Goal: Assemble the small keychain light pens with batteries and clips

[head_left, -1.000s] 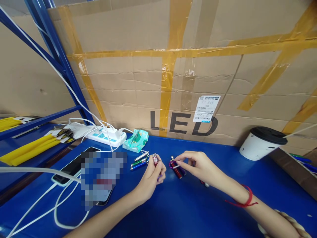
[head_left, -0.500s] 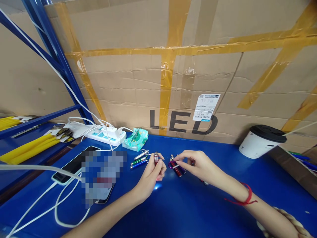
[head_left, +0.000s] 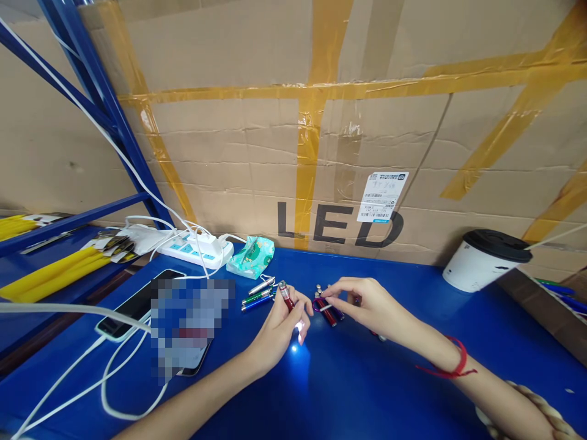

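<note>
My left hand (head_left: 277, 327) is closed around a small red flashlight (head_left: 287, 296) with a silver end pointing up and away. Its lit lower end throws a bright bluish-white spot on the blue tabletop. My right hand (head_left: 369, 299) pinches at a purple ring-shaped clip (head_left: 317, 304) with a silver part, over another red flashlight (head_left: 329, 316) lying on the table. A purple flashlight (head_left: 340, 314) lies beside that one, partly under my fingers. Left of my left hand lie a blue flashlight (head_left: 257, 302), a green one and a silver one (head_left: 261, 286), close together.
A white power strip (head_left: 190, 249) with cables and a green tissue pack (head_left: 251, 256) stand at the back. A phone (head_left: 137, 302) lies at left, near a blurred-out patch. A lidded cup (head_left: 479, 266) and an open carton (head_left: 545, 305) are at right. A large cardboard box (head_left: 229, 153) walls the back.
My left hand has tilted the red flashlight, its silver end shifting left, and the fingers have loosened somewhat. The light spot looks brighter and longer. My right hand has hardly moved.
</note>
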A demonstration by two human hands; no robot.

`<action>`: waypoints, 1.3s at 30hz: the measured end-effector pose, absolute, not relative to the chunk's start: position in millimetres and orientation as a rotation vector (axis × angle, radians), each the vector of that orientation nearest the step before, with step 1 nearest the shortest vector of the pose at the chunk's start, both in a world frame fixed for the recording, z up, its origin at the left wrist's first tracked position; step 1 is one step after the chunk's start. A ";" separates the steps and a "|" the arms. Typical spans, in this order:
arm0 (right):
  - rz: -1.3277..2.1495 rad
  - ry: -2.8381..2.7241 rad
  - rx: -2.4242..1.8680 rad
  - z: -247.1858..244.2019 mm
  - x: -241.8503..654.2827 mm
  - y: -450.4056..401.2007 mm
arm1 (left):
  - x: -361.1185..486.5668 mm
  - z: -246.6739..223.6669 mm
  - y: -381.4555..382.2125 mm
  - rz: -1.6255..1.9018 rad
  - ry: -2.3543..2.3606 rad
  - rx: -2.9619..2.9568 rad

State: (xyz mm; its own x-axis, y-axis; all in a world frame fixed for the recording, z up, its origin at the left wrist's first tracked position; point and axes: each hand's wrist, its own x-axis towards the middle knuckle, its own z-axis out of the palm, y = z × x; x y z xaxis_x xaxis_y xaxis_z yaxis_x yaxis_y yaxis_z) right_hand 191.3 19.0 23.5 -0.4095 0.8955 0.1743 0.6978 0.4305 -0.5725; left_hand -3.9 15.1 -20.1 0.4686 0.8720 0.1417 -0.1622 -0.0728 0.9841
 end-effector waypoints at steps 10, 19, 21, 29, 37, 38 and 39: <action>0.590 -2.225 -1.373 23.6 189.9 18.0 | -2.2 -18.9 13.1 1.009 0.698 1.445; 0.533 -2.283 -1.369 20.1 191.5 18.6 | -3.6 -14.7 13.3 1.050 0.751 1.430; 0.507 -2.283 -1.364 20.4 191.8 18.3 | -3.2 -13.6 13.2 1.030 0.747 1.440; 0.500 -2.319 -1.377 19.8 189.1 17.2 | -3.7 -16.4 14.2 0.987 0.786 1.532; 0.499 -2.361 -1.369 14.2 181.6 13.8 | -5.4 -20.5 13.3 0.971 0.758 1.491; 0.499 -2.368 -1.356 13.6 180.8 13.4 | -5.5 -21.1 13.2 0.970 0.751 1.494; 0.496 -2.377 -1.345 13.3 180.1 13.0 | -5.6 -21.5 13.1 0.970 0.747 1.505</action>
State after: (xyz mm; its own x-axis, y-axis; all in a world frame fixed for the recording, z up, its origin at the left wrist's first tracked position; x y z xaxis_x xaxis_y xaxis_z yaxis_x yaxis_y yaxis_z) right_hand 180.1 13.0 13.3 -0.4795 0.8664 0.1391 0.7386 0.4841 -0.4692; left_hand -5.6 13.1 -21.5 0.4579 0.8728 0.1688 -0.0598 -0.1592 0.9854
